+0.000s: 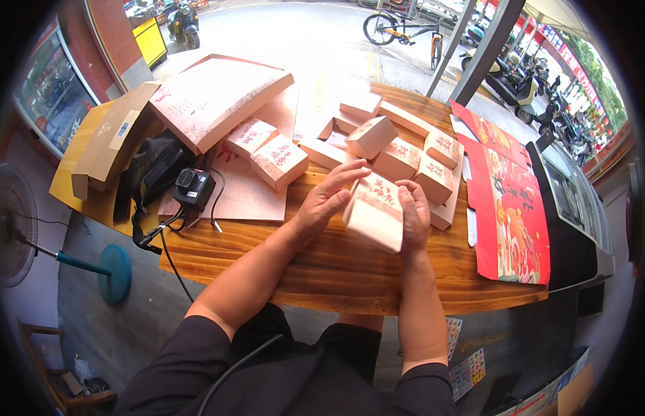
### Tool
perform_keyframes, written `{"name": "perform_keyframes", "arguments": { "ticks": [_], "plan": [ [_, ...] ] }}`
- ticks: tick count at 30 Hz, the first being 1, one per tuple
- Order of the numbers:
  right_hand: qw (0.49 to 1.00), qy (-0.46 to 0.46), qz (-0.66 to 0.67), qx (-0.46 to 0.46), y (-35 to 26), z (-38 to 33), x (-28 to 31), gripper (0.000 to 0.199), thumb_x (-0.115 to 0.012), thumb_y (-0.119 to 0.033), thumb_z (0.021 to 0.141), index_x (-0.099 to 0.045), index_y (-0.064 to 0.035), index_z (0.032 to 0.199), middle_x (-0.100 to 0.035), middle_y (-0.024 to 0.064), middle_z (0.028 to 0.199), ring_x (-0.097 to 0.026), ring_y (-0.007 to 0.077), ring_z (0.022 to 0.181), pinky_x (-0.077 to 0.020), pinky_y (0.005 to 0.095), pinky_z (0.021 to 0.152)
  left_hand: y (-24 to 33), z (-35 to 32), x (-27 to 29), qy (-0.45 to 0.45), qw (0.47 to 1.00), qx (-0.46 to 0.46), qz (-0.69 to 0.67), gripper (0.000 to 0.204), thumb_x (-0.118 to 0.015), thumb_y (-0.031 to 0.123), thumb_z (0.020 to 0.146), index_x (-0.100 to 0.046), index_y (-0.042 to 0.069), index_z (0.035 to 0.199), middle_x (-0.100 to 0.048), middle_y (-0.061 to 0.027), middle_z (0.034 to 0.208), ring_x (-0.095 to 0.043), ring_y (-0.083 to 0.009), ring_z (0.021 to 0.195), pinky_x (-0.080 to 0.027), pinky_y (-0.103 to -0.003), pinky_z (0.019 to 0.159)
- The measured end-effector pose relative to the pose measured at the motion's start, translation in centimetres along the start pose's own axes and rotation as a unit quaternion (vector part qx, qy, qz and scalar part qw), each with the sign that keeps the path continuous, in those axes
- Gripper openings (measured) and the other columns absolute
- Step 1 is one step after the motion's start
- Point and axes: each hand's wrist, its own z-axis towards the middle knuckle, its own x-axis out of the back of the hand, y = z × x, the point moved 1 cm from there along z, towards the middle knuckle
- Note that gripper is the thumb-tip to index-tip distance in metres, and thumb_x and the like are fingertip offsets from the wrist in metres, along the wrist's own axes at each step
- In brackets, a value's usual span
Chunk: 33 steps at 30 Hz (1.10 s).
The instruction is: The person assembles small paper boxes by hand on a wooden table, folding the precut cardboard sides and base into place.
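We face a bright paved street (294,41) from a room with a grey floor (163,267). Our work surface is a wooden table (340,274) with striped brown grain. A pedestal fan (115,274) with a teal base stands left of it. At the tabletop's left we locate a large pale pink box (222,100); at its right, red printed sheets (513,215); between these, a shallow tray (441,220) holding small boxes (403,158). The carton (375,216) is tilted above the table, near the tray's front edge. It is block-shaped and pale peach, with red lettering and a pinkish printed band. Our right hand (414,213) grips its right edge, fingers bent. Our left hand (328,200) is partly spread along its left side; we cannot tell whether it grips.
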Motion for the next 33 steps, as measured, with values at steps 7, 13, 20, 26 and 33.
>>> {"name": "perform_keyframes", "arguments": {
  "ticks": [7,13,20,26,33],
  "plan": [
    [0.997,-0.016,0.030,-0.068,-0.4,0.1,0.1,0.030,-0.049,-0.031,0.104,-0.057,-0.0031,0.112,-0.064,0.0076,0.101,-0.062,0.0117,0.090,-0.0521,0.0254,0.079,0.3,-0.1,-0.1,-0.034,0.998,0.002,-0.052,0.068,-0.071,0.041,0.085,-0.049,0.009,0.141,-0.029,-0.0143,0.154,-0.033,-0.0272,0.142,-0.032,-0.043,0.113],
    [0.995,-0.072,-0.008,-0.071,-0.1,-0.3,0.2,0.052,-0.054,-0.044,0.099,-0.050,-0.0027,0.129,-0.059,0.0074,0.120,-0.056,0.0138,0.108,-0.0476,0.0286,0.089,-0.2,-0.2,-0.3,0.069,0.986,0.095,-0.119,0.054,-0.068,0.032,0.089,-0.050,0.005,0.133,-0.053,-0.0117,0.127,-0.051,-0.0168,0.115,-0.042,-0.033,0.099],
    [0.987,-0.128,-0.097,-0.006,-0.6,-0.5,-0.9,0.052,-0.068,-0.030,0.094,-0.049,-0.0030,0.133,-0.060,0.0060,0.121,-0.056,0.0143,0.109,-0.0457,0.0288,0.093,-1.6,-0.3,0.6,0.096,0.970,0.144,-0.170,0.043,-0.067,0.026,0.090,-0.054,-0.001,0.121,-0.060,-0.0077,0.112,-0.055,-0.0126,0.103,-0.044,-0.028,0.092],
    [0.990,-0.077,-0.118,0.000,-0.7,-0.7,-1.0,0.025,-0.065,-0.015,0.096,-0.057,-0.0037,0.118,-0.063,0.0007,0.099,-0.057,0.0056,0.082,-0.0458,0.0191,0.070,-1.6,-0.3,0.4,0.036,0.983,0.168,-0.071,0.038,-0.067,0.022,0.091,-0.056,0.003,0.123,-0.060,-0.0036,0.114,-0.057,-0.0095,0.099,-0.048,-0.025,0.085],
    [0.971,-0.060,-0.183,0.140,0.3,-0.3,-0.6,0.017,-0.068,-0.007,0.093,-0.061,-0.0065,0.109,-0.061,0.0027,0.105,-0.055,0.0075,0.088,-0.0464,0.0206,0.073,-0.7,-0.1,0.2,0.068,0.977,0.104,-0.174,0.032,-0.066,0.004,0.091,-0.056,0.003,0.121,-0.051,-0.0065,0.124,-0.059,-0.0108,0.096,-0.061,-0.027,0.077]
  ]
}}
